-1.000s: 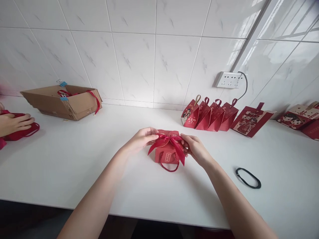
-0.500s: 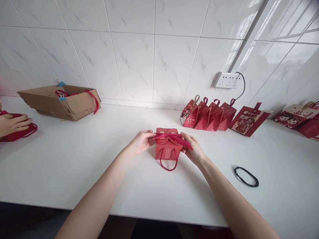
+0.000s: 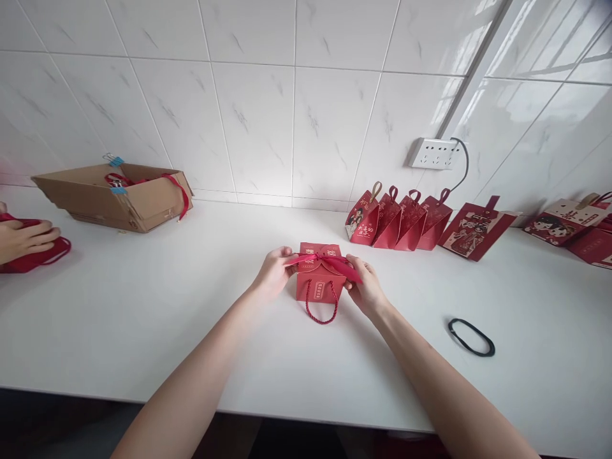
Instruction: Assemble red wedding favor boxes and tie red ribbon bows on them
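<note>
A small red gift box (image 3: 319, 287) with gold print and a red cord handle stands in the middle of the white table (image 3: 143, 306). A red ribbon (image 3: 329, 261) is tied in a bow across its top. My left hand (image 3: 273, 273) pinches the ribbon's left end at the box's top edge. My right hand (image 3: 364, 287) pinches the right end, which is drawn out flat to the right. Both hands are closed on the ribbon.
A row of red gift boxes (image 3: 399, 220) leans along the back wall, with more (image 3: 568, 229) to the right. A black loop (image 3: 471, 336) lies right of my arm. A cardboard box (image 3: 117, 194) holds ribbons at back left. Another person's hand (image 3: 26, 239) rests on red material there.
The ribbon's hanging tails have been pulled out sideways and the bow has flattened onto the box top. Box and hands sit slightly farther from me.
</note>
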A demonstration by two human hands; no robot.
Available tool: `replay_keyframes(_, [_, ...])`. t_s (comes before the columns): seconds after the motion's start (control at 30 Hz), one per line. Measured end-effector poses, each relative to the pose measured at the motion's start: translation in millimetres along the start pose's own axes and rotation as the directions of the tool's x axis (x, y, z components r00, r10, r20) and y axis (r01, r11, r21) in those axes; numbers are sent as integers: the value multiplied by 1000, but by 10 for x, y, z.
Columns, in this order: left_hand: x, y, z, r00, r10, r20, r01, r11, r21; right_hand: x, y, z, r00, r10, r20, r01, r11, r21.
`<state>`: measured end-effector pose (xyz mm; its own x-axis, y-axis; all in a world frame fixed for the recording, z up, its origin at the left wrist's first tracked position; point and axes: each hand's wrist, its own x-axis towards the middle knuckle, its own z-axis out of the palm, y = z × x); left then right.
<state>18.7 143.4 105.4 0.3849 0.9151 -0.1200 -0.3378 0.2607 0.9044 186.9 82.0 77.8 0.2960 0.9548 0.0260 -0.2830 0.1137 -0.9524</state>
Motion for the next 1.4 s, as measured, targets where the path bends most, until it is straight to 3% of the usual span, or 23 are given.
replay_keyframes(0.17, [-8, 11, -2, 1000, 0, -27, 2, 996, 91, 30, -109, -130, 995, 16, 96, -2, 990, -142])
replay_keyframes(0.3, [27, -21, 36, 996, -25, -87, 40, 985, 168, 82, -183, -284, 992, -114, 49, 122, 968, -221])
replay_keyframes(0.37, [40, -49, 75, 992, -32, -120, 56, 978, 199, 80, -210, -324, 984, -125, 127, 159, 938, -307])
replay_keyframes(0.43, [35, -71, 115, 990, -43, -132, 71, 973, 220, 51, -229, -321, 959, -42, 280, 153, 910, -386])
replay_keyframes(0.5, [16, -85, 148, 994, -35, -108, 61, 968, 244, 6, -236, -287, 915, 50, 401, 144, 886, -440])
replay_keyframes(0.57, [-8, -97, 168, 999, -15, -39, 24, 968, 251, -31, -233, -246, 894, 84, 440, 144, 876, -460])
replay_keyframes(0.67, [-32, -120, 176, 997, -5, 78, -12, 978, 207, -54, -224, -204, 917, 74, 393, 131, 873, -471])
replay_keyframes(0.77, [-47, -145, 159, 995, -10, 101, -9, 982, 190, -58, -223, -183, 930, 62, 361, 125, 873, -472])
replay_keyframes(0.9, [-83, -154, 103, 992, 74, 98, -95, 967, 236, -83, -221, -156, 924, -57, 377, 237, 860, -452])
replay_keyframes(1.0, [-112, -137, 65, 968, 152, 198, -193, 959, 206, -107, -217, -141, 880, -216, 423, 407, 801, -438])
replay_keyframes(1.1, [-134, -117, 63, 953, 149, 263, -191, 972, 140, -122, -216, -140, 839, -304, 450, 510, 728, -458])
replay_keyframes(1.27, [-153, -126, 104, 961, 207, 186, -250, 935, 252, -139, -198, -144, 789, -367, 493, 602, 623, -499])
replay_keyframes(1.4, [-131, -184, 90, 929, 328, 174, -369, 867, 334, -151, -170, -124, 748, -387, 540, 657, 547, -518])
